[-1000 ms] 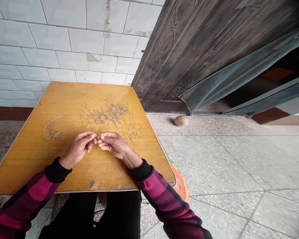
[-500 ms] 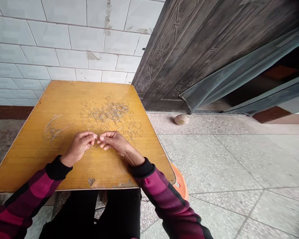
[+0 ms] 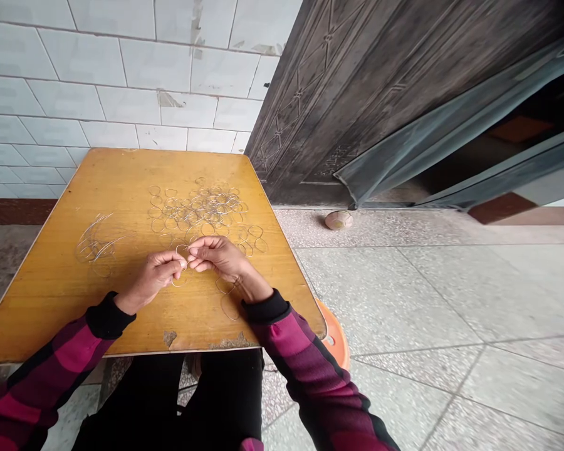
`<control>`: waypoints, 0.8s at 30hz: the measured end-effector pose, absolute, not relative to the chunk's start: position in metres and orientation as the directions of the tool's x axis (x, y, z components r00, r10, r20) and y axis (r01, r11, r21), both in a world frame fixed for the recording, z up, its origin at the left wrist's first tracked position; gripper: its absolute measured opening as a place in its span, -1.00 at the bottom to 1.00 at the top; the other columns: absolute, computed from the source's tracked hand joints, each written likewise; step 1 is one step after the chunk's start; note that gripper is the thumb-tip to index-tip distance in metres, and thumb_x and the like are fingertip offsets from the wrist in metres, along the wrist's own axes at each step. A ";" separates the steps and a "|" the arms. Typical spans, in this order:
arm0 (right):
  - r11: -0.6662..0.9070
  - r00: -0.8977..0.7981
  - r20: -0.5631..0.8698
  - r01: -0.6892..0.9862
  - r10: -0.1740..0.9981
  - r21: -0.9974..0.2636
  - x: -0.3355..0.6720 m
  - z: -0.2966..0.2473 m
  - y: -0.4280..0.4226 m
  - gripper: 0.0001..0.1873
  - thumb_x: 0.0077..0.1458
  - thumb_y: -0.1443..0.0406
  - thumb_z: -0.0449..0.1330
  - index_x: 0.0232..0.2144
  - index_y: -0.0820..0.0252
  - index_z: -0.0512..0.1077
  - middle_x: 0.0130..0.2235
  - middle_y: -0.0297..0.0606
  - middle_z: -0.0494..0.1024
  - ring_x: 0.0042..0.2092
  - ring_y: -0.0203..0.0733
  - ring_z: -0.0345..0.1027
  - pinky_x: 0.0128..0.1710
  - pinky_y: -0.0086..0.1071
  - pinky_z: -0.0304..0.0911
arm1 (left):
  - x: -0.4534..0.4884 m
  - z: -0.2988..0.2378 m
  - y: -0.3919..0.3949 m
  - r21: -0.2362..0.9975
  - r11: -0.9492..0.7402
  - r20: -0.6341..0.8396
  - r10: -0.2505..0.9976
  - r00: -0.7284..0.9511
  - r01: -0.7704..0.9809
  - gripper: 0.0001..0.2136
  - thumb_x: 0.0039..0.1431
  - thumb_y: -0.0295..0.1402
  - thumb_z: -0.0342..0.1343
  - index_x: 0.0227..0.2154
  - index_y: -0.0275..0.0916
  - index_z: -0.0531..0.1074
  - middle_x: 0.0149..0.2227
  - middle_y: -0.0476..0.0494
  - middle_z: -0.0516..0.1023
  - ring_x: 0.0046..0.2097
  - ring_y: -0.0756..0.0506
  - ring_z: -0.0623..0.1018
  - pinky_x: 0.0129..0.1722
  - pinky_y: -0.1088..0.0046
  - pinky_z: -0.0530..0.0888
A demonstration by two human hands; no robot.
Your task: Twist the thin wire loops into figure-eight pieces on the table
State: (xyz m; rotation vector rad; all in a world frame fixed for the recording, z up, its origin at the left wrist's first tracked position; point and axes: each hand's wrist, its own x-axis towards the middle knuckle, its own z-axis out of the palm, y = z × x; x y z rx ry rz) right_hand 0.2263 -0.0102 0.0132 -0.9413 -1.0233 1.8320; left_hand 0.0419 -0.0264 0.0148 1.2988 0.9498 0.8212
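Pinches a thin wire (image 3: pixel 182 245) in the left hand (image 3: pixel 153 275), with thumb on pointer finger and the other fingers curled in. Pinches the same wire in the right hand (image 3: pixel 219 255), with fingertips very near the left ones. Holds both hands over the middle of the table (image 3: pixel 141 322). Reaches in over the table's near edge with arms spread wide, then bent toward each other, in pink and black sleeves (image 3: pixel 70 354). Has a wire ring (image 3: pixel 222 307) by the right wrist, on the table's near part. Has a messy heap of wire rings (image 3: pixel 211 210) past the hands, toward the table's far end, and a bunch of loose wires (image 3: pixel 98 247) on the table's left side. Shows an orange stool (image 3: pixel 339 347) under the table's near right corner.
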 end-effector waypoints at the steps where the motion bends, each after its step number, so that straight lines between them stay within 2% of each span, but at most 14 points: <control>1: -0.314 -0.373 -0.199 -0.279 0.906 -0.907 0.226 0.012 -0.010 -0.69 -0.21 0.20 0.45 -0.43 0.27 0.51 -0.49 -0.32 0.59 -0.48 -0.39 0.47 -0.49 -0.55 0.38 | 0.042 0.014 -0.026 0.994 0.111 -0.109 0.910 0.400 0.019 -0.81 0.00 -0.29 0.10 -0.62 -0.26 0.34 -0.64 0.07 0.28 -0.62 0.10 0.17 -0.62 0.54 0.09; 7: -0.140 -0.257 -0.095 -0.163 0.962 -0.977 0.223 0.012 -0.013 -0.70 -0.16 0.15 0.39 -0.43 0.26 0.49 -0.52 -0.35 0.55 -0.52 -0.39 0.42 -0.47 -0.50 0.35 | 0.041 0.013 -0.026 0.994 0.106 -0.105 0.905 0.413 0.020 -0.78 0.03 -0.30 0.09 -0.63 -0.27 0.30 -0.64 0.07 0.26 -0.61 0.12 0.16 -0.62 0.57 0.09; 13: 0.029 -0.191 0.018 0.052 0.981 -0.998 0.224 0.010 -0.015 -0.78 -0.01 0.18 0.27 -0.43 0.25 0.46 -0.51 -0.34 0.51 -0.50 -0.36 0.40 -0.47 -0.47 0.31 | 0.037 0.011 -0.022 0.983 0.002 -0.093 0.866 0.491 0.182 -0.75 0.11 -0.21 0.08 -0.55 -0.27 0.38 -0.58 0.04 0.36 -0.62 0.11 0.23 -0.63 0.57 0.18; 18: 0.182 -0.161 0.139 0.301 0.977 -0.936 0.226 0.003 -0.015 -0.80 0.08 0.21 0.17 -0.44 0.24 0.45 -0.55 -0.34 0.47 -0.53 -0.37 0.30 -0.51 -0.48 0.19 | 0.034 0.007 -0.021 0.946 -0.110 -0.066 0.855 0.515 0.304 -0.80 0.08 -0.23 0.14 -0.37 -0.27 0.51 -0.53 0.01 0.45 -0.55 0.07 0.34 -0.55 0.54 0.30; 24: 0.250 -0.141 0.209 0.444 0.968 -0.860 0.222 0.010 -0.021 -0.79 0.12 0.27 0.13 -0.51 0.24 0.43 -0.58 -0.38 0.42 -0.54 -0.40 0.20 -0.50 -0.50 0.07 | 0.036 0.002 -0.022 0.935 -0.139 -0.037 0.876 0.480 0.327 -0.79 0.07 -0.22 0.15 -0.35 -0.27 0.53 -0.55 0.01 0.43 -0.54 0.05 0.33 -0.55 0.53 0.29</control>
